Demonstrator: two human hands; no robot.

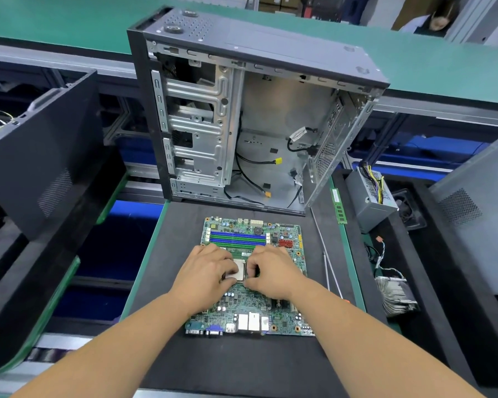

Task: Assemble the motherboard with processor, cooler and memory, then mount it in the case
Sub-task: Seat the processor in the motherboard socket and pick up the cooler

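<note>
On the dark mat of the tabletop (184, 225), close to the person, lies the green motherboard (250, 305), flat, with its port block at the near edge and its blue and green memory slots (237, 238) at the far edge. Both hands are down on the middle of the board, at the socket. The left hand (204, 271) has its fingers curled over the left side of the silver processor (239, 267), and the right hand (273, 272) has its fingertips bent down at the processor's right edge; whether either pinches the chip or only presses on it I cannot tell. Beyond the board the open case (270, 116) stands upright, its open side facing the person, loose black cables with yellow plugs hanging inside. Right of the mat a green memory stick (339, 206) lies on the edge strip, a long thin screwdriver (327, 254) lies on the mat just beside the board, and farther right sit a grey power supply (370, 202) and a finned cooler (398, 295) with its wires. A black case panel (41, 156) leans at the left.
</note>
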